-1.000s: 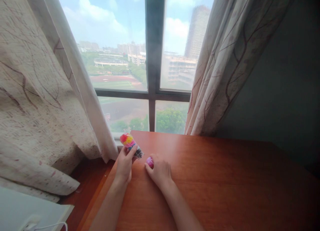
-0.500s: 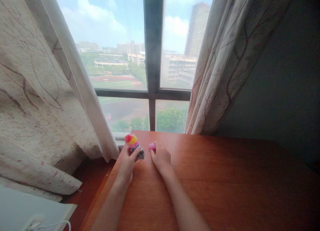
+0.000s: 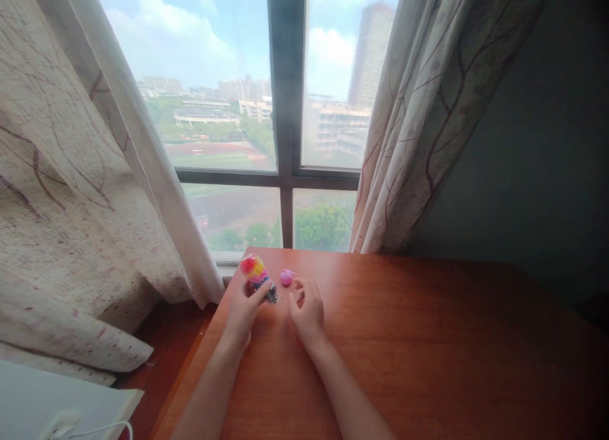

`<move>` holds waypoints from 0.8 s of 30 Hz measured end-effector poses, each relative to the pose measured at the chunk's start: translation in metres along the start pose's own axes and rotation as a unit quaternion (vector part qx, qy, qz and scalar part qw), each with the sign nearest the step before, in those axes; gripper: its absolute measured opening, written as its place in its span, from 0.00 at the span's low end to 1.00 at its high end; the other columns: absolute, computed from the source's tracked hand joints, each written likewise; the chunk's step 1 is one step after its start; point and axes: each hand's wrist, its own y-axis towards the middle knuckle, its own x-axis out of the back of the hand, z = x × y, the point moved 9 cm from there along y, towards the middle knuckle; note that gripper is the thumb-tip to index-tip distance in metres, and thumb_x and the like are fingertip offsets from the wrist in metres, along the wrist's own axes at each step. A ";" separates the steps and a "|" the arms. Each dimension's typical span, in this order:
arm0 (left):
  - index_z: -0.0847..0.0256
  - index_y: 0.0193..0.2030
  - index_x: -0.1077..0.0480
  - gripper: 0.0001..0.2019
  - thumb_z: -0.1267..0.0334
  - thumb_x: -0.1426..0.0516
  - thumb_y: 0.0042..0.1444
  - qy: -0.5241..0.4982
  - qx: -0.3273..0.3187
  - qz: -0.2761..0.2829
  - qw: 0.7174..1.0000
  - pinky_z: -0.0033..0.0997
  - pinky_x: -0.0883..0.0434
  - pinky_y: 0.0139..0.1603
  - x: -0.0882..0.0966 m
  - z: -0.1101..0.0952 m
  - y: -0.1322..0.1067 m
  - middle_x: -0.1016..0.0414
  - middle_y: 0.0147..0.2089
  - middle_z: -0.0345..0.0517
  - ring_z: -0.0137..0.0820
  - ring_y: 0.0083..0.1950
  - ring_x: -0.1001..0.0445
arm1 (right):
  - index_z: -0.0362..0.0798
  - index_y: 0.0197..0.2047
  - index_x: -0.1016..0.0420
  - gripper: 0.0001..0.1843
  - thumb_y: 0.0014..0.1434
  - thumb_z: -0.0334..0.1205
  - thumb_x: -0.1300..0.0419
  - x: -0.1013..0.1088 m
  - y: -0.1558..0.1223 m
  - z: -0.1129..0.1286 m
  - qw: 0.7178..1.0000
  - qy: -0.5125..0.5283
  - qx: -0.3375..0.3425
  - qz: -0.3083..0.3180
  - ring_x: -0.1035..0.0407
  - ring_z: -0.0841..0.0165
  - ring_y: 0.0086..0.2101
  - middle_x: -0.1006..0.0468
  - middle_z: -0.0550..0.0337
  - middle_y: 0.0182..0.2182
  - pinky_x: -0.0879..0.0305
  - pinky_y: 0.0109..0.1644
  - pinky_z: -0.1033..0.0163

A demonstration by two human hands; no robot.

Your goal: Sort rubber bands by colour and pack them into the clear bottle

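Observation:
My left hand (image 3: 243, 304) is closed around the lower part of a small clear plastic packet (image 3: 254, 270). Red, yellow and pink show at the packet's top, with blue and black lower down near my thumb. What its contents are, I cannot tell. A small rounded pink thing (image 3: 287, 277) rests on the brown wooden table (image 3: 404, 338), just right of the packet. Beside it, on the near right, my right hand (image 3: 308, 305) is open, its fingers loosely curled with a gap between thumb and fingertips. Nothing shows in this hand.
Behind the table's far edge stands a window (image 3: 285, 177) with a dark frame. Curtains hang on the left (image 3: 143, 193) and the right (image 3: 380, 193). At lower left are a white surface (image 3: 57, 402) and a white cable (image 3: 107, 426), beyond the table's left edge.
My right hand has let go of the pink thing and drawn slightly back from it, its fingers loosening. My left hand still holds the packet. The view has shifted a little.

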 end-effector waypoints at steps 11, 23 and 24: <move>0.65 0.37 0.24 0.20 0.62 0.28 0.35 -0.007 0.001 0.030 1.000 0.30 0.28 0.42 -0.014 0.004 -0.009 0.20 0.33 0.45 0.37 0.39 0.22 | 0.43 0.35 0.20 0.17 0.61 0.49 0.43 -0.016 -0.022 -0.005 0.984 0.145 -0.076 0.066 0.32 0.70 0.27 0.22 0.57 0.29 0.37 0.31 0.67; 0.63 0.41 0.29 0.22 0.58 0.29 0.41 -0.082 0.029 -0.033 0.996 0.24 0.28 0.36 0.018 0.003 -0.014 0.23 0.37 0.41 0.27 0.36 0.25 | 0.46 0.32 0.17 0.12 0.58 0.42 0.41 -0.027 -0.029 0.011 0.988 0.079 -0.032 0.126 0.35 0.71 0.24 0.24 0.61 0.23 0.42 0.29 0.67; 0.63 0.41 0.29 0.22 0.58 0.29 0.41 -0.084 0.033 -0.035 0.995 0.24 0.28 0.36 0.020 0.006 -0.016 0.23 0.37 0.42 0.28 0.36 0.25 | 0.46 0.33 0.17 0.10 0.57 0.39 0.40 -0.028 -0.030 0.013 0.989 0.066 -0.020 0.129 0.36 0.71 0.24 0.24 0.61 0.24 0.43 0.29 0.67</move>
